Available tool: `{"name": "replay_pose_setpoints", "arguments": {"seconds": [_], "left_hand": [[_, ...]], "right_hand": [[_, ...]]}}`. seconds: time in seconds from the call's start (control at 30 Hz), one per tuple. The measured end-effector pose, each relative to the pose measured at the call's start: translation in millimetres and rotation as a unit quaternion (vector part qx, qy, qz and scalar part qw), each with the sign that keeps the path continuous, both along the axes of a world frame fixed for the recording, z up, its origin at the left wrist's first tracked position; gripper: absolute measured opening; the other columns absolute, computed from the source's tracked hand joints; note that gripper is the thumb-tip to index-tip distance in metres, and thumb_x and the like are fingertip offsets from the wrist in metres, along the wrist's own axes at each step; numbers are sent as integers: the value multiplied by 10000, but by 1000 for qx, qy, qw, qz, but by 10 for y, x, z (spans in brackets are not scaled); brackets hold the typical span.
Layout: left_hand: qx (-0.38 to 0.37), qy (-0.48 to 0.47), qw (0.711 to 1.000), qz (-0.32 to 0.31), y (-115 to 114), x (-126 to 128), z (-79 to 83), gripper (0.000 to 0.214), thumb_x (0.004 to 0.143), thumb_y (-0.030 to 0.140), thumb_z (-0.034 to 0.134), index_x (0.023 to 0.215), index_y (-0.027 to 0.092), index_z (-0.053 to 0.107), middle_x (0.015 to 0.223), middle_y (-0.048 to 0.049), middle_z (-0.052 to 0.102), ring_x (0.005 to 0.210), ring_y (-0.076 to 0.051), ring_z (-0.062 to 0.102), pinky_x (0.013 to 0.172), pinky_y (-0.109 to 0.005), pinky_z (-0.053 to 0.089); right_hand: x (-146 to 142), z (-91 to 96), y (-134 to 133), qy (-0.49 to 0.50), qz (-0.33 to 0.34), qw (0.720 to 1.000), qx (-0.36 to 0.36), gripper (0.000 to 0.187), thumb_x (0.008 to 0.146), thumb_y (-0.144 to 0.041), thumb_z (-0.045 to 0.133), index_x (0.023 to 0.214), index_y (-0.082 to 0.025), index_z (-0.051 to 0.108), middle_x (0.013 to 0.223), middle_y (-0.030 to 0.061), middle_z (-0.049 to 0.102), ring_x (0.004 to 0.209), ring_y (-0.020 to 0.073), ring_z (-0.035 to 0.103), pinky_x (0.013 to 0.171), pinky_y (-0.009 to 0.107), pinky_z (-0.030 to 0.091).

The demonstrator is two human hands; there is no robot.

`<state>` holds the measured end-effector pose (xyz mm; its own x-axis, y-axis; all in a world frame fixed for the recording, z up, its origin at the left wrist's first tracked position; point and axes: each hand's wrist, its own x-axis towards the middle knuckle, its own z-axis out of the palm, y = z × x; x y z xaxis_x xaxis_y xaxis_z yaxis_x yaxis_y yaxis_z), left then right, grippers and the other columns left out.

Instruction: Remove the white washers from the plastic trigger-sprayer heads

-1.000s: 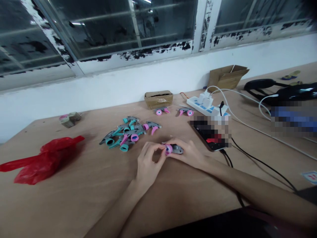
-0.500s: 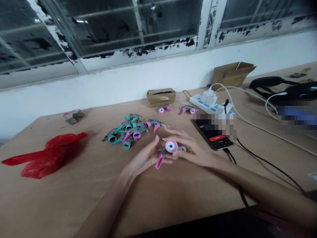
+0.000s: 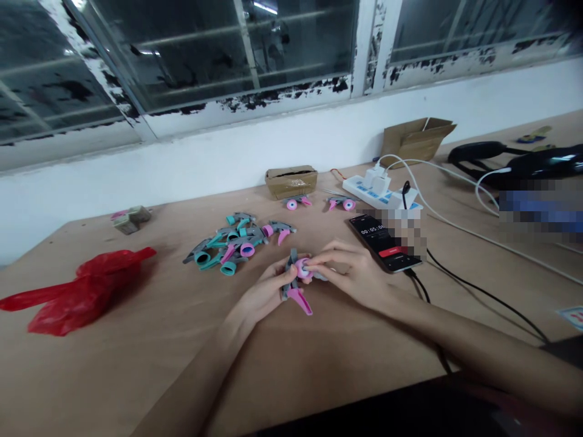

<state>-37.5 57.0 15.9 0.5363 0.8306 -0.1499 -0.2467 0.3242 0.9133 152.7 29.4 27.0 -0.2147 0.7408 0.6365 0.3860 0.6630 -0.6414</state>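
A pink-and-grey trigger sprayer head [image 3: 299, 295] is gripped in my left hand [image 3: 269, 285], its pink trigger pointing down toward me. My right hand [image 3: 348, 270] has its fingers closed at the round pink collar, with the fingertips over the collar's middle; whether something small is pinched there I cannot make out. Just beyond my left hand lies a pile of teal, pink and grey sprayer heads [image 3: 228, 267]. Two more, a pink-collared sprayer head [image 3: 292, 205] and another sprayer head [image 3: 348, 205], rest farther back.
A red plastic bag [image 3: 86, 291] lies at the left, with small grey blocks [image 3: 131, 220] behind it. Along the back stand a small cardboard box [image 3: 291, 182], a power strip [image 3: 376, 194] and an open carton [image 3: 414, 142]. A phone [image 3: 387, 252] and cables are near my right hand.
The sprayer head has turned in my hands, its trigger swinging from lower left to lower right. My right fingertips have come onto the collar's face. The view has shifted slightly.
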Motion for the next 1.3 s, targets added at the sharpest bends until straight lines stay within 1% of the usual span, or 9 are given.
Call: {"name": "replay_pose_setpoints", "arguments": {"seconds": [0.13, 0.23, 0.4, 0.57, 0.77, 0.83, 1.0, 1.17, 1.3], "left_hand": [[37, 19, 999, 11, -1, 28, -46, 291, 685, 369, 744, 871, 158, 669, 797, -65, 600, 747, -162, 581, 628, -276, 514], [52, 30, 998, 11, 9, 29, -65, 264, 718, 372, 711, 843, 146, 656, 801, -65, 593, 749, -160, 576, 650, -287, 509], [68, 52, 996, 24, 33, 12, -67, 302, 727, 317, 709, 977, 162, 638, 825, -56, 617, 778, -139, 582, 656, -236, 475], [87, 86, 992, 38, 38, 37, -54, 318, 724, 314, 699, 992, 161, 624, 845, -65, 617, 792, -161, 583, 657, -264, 474], [118, 120, 984, 60, 26, 72, -32, 273, 736, 316, 685, 958, 165, 630, 782, -33, 582, 691, -122, 539, 546, -217, 427], [121, 124, 983, 61, 19, 72, -29, 263, 739, 309, 683, 958, 173, 627, 774, -23, 575, 673, -113, 524, 531, -210, 411], [114, 117, 986, 37, 25, 64, -50, 242, 766, 303, 663, 967, 176, 620, 814, -30, 579, 716, -118, 529, 560, -211, 416], [90, 85, 992, 28, 51, 63, -63, 253, 762, 282, 670, 990, 180, 631, 850, -36, 606, 731, -116, 546, 606, -217, 437], [82, 74, 994, 21, 57, 58, -67, 268, 756, 259, 675, 1008, 179, 631, 888, -48, 617, 762, -129, 561, 641, -233, 448]], "right_hand": [[-26, -46, 2, -36, -45, 998, 2, 170, 874, -248, 542, 896, -228, 710, 811, 40, 662, 773, 170, 611, 711, 321, 496], [-37, -69, 9, -41, -56, 998, -10, 174, 875, -223, 537, 902, -234, 708, 824, 36, 659, 784, 170, 609, 712, 317, 491], [-58, -90, 4, -39, -60, 996, -45, 169, 869, -200, 542, 886, -234, 707, 827, 30, 656, 804, 173, 592, 726, 319, 474], [-82, -135, 5, -36, -52, 996, -65, 200, 892, -204, 501, 906, -242, 696, 817, 23, 636, 810, 176, 569, 725, 320, 456], [-97, -171, 0, -20, -69, 995, -62, 201, 890, -183, 501, 929, -247, 688, 844, 30, 620, 839, 181, 552, 742, 317, 451], [-94, -161, 9, -22, -67, 996, -58, 202, 892, -179, 497, 915, -244, 687, 832, 28, 617, 838, 182, 547, 749, 320, 448], [-71, -131, 57, -6, -45, 995, -90, 173, 884, -156, 509, 866, -220, 669, 842, 21, 630, 840, 173, 557, 768, 319, 443], [-66, -146, 82, -9, -58, 993, -99, 175, 900, -171, 481, 865, -215, 647, 853, 28, 604, 850, 172, 555, 753, 309, 436], [-75, -154, 82, -15, -51, 993, -103, 191, 912, -179, 460, 860, -207, 641, 842, 28, 597, 837, 168, 557, 753, 304, 434]]}}
